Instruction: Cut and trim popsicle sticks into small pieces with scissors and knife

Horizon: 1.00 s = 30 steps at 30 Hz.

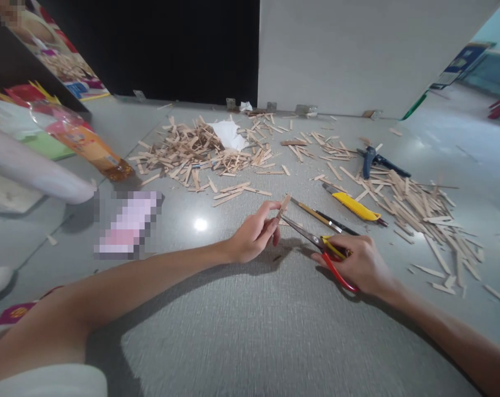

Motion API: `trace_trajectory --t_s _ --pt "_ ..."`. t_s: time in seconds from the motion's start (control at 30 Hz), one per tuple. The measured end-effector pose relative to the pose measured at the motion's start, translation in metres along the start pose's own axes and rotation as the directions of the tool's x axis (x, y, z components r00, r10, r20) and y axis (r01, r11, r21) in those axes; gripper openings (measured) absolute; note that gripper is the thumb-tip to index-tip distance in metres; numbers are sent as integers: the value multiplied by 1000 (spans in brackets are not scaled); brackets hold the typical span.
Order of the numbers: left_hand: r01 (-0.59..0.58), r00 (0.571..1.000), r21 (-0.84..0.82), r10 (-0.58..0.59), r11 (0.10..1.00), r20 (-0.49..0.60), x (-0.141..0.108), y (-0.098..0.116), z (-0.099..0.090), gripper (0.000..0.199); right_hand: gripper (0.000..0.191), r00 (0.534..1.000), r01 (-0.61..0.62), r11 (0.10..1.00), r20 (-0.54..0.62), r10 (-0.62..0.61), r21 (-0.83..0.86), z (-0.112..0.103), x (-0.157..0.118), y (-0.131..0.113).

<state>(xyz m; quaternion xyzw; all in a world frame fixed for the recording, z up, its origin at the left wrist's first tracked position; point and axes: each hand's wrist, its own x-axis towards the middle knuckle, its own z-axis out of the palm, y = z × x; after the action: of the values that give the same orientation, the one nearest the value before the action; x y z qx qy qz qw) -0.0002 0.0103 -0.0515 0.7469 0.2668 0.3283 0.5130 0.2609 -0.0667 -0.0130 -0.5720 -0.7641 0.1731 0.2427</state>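
Between the thumb and fingers of my left hand (256, 234) is a short wooden stick piece (285, 204), tilted upward. My right hand (359, 262) grips scissors (316, 241) with one red and one yellow handle. Their blades point left, with the tips beside the stick piece; whether they touch it I cannot tell. Just beyond the scissors lies a slim brown and black tool (322, 216). A yellow utility knife (355, 206) rests farther back to the right.
Wooden stick pieces (187, 149) are heaped at the back, more (423, 201) at the right near a dark clamp-like tool (372, 161). A blurred pink phone-like object (129, 223) and an orange bottle (90, 144) are at the left, beside another person's limb (38, 165). Upright panels (336, 55) stand behind.
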Motion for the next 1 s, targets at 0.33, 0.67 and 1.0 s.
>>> trace_trajectory --t_s 0.33,0.67,1.0 --pt "13 1000 15 -14 1000 16 0 0 -1 27 70 1000 -13 1000 4 13 2 2 0 2" --pt "-1 999 -81 -3 997 -46 4 0 -2 44 74 996 -22 1000 91 21 8 -4 0 1" --pt "220 972 -314 -235 924 -13 16 7 -5 48 72 983 -47 999 176 49 -14 -4 -1 0"
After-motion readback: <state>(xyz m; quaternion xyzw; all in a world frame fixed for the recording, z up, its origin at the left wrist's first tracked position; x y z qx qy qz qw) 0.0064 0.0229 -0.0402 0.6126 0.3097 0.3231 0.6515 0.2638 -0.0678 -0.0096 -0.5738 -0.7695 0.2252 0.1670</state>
